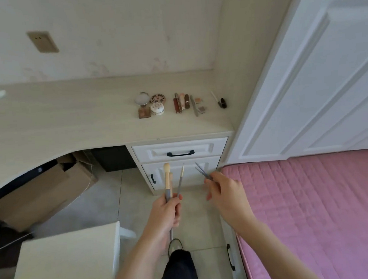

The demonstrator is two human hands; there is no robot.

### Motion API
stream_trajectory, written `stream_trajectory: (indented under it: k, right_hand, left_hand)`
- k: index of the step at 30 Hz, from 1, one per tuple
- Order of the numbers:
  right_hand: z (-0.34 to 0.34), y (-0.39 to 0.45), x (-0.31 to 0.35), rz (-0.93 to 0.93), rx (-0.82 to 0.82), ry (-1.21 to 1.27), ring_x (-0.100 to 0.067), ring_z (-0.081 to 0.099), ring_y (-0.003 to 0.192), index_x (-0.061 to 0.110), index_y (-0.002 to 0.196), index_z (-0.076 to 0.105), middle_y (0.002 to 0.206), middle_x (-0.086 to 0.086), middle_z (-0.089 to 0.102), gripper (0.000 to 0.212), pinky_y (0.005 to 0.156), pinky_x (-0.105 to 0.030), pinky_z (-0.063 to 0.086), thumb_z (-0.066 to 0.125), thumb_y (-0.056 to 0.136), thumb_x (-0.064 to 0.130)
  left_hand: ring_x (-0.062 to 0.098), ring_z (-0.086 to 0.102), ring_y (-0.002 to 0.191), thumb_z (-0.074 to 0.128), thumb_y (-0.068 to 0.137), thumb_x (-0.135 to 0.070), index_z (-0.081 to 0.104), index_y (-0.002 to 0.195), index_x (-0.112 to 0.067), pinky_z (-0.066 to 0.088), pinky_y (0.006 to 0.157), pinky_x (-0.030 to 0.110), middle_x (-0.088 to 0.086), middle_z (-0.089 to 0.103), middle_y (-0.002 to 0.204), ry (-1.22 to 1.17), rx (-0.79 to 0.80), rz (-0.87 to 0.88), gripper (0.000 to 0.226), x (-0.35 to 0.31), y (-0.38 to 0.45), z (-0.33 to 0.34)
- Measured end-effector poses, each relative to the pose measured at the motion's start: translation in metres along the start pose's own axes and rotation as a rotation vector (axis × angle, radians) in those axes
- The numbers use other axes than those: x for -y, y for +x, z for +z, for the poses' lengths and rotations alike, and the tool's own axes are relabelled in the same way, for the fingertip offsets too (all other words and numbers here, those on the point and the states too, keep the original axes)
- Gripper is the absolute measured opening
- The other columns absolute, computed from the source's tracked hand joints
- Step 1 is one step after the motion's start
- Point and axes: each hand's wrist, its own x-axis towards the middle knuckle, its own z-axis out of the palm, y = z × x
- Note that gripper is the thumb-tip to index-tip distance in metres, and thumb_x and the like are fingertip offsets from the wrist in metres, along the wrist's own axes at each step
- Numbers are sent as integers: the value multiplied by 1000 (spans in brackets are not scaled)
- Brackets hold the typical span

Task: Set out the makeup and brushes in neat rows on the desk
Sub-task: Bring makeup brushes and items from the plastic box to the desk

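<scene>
Head view. The left hand is held over the floor in front of the drawer unit, its fingers clamped round the handles of a bunch of makeup brushes: two with pale bristle heads and wooden necks, and a thinner one with a pointed pale tip leaning to the right of them. All tips point up toward the drawer unit.

The right hand is just right of the left hand, near the edge of the pink bed. Its fingers pinch two thin grey brushes, which cross and project up and left against the lower drawer front.

On the surface above the drawer unit the makeup is laid out in groups. Furthest left of them: a round clear-lidded jar, a patterned round compact, a brownish square piece and a white round pot, set as a two-by-two block. Right of this block lie several stick-shaped tubes side by side, then a long grey stick, two small square pans, and, furthest right, a thin white stick beside a dark small bottle.

A cardboard box sits on the floor left of the drawer unit.
</scene>
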Motion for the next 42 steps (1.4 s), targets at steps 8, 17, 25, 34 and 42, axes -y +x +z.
stream_trajectory:
  k: [8, 17, 25, 34, 42]
  right_hand:
    - [11, 102, 25, 143, 18, 514, -5, 66, 94, 17, 101, 64, 104, 3, 69, 29, 77, -22, 56, 40, 97, 1]
    - [6, 200, 11, 264, -22, 722, -21, 69, 93, 17, 82, 74, 91, -6, 73, 34, 83, -36, 57, 44, 98, 20]
    - [-13, 300, -16, 340, -75, 778, -27, 72, 75, 0, 96, 68, 80, -14, 73, 25, 68, -31, 60, 46, 89, -8]
    - [-21, 372, -50, 456, -84, 682, -13, 45, 50, 22, 95, 44, 78, -7, 56, 27, 46, -24, 39, 34, 96, -3]
    - [-6, 414, -86, 559, -86, 465, -15, 51, 68, 14, 108, 60, 87, -7, 60, 23, 63, -29, 41, 46, 93, 2]
  left_hand:
    - [9, 26, 39, 41, 96, -4, 58, 91, -5, 17, 38, 20, 1, 42, 57, 32, 49, 24, 18, -93, 92, -2]
    - [12, 27, 42, 44, 97, -9, 58, 93, -4, 17, 46, 24, 2, 43, 59, 8, 117, 7, 16, -150, 177, 32]
    - [11, 27, 41, 46, 100, -21, 53, 91, -6, 22, 39, 22, -3, 39, 55, 4, 125, 35, 20, -192, 251, 88]
    - [14, 39, 38, 43, 101, -15, 51, 100, -11, 28, 36, 20, 4, 46, 63, -9, 93, 29, 10, -214, 320, 148]
    - [12, 43, 45, 43, 100, -18, 52, 101, -10, 35, 42, 24, 5, 53, 73, 107, 88, -128, 12, -200, 381, 191]
